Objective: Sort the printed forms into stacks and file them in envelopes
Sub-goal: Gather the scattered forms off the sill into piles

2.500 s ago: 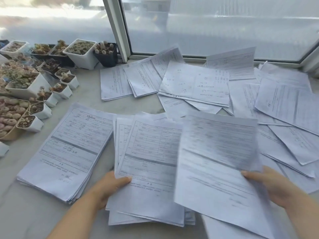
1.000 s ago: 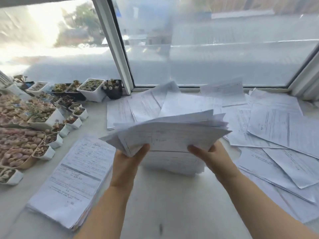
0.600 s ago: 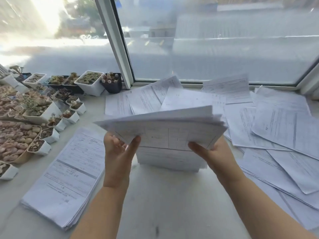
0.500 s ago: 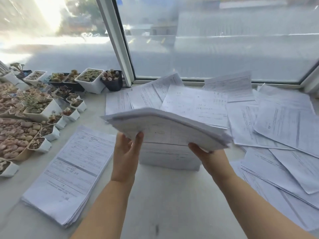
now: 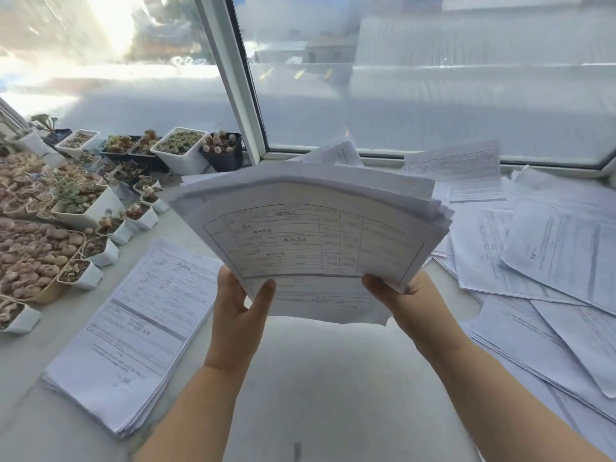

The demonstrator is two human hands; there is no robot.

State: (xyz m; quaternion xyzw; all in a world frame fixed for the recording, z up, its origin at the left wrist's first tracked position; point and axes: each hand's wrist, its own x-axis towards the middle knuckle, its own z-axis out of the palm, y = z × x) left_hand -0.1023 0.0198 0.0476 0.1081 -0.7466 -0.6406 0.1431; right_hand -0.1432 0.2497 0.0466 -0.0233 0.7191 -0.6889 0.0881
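Holding a thick sheaf of forms [image 5: 313,235] up at frame centre, clear of the tabletop [image 5: 333,378], lower edge toward the camera and sheets bowed and fanned upward. Left hand [image 5: 238,315] gripping the sheaf's lower left corner, thumb [image 5: 263,295] pressed on the near printed face, fingers curled behind the paper. Right hand [image 5: 410,301] clamped on the lower right corner, thumb on the near face, fingers hidden behind the sheets. Both forearms reaching up from the bottom edge of the frame, angled inward toward the sheaf.

Lying flat at lower left of the frame, a neat stack of forms [image 5: 133,331], printed side up, just left of the left forearm. Spread across the right side of the frame, loose sheets [image 5: 550,248] overlapping at many angles, some partly hidden behind the raised sheaf. More loose paper [image 5: 456,171] at upper centre, near the window frame [image 5: 233,78], mostly screened by the sheaf.

Crowding the left edge of the frame, small pots of succulents [image 5: 76,208], white and dark, in rows running back to the window. Bright glare through the glass at upper left. Bare pale tabletop between the two forearms at bottom centre.
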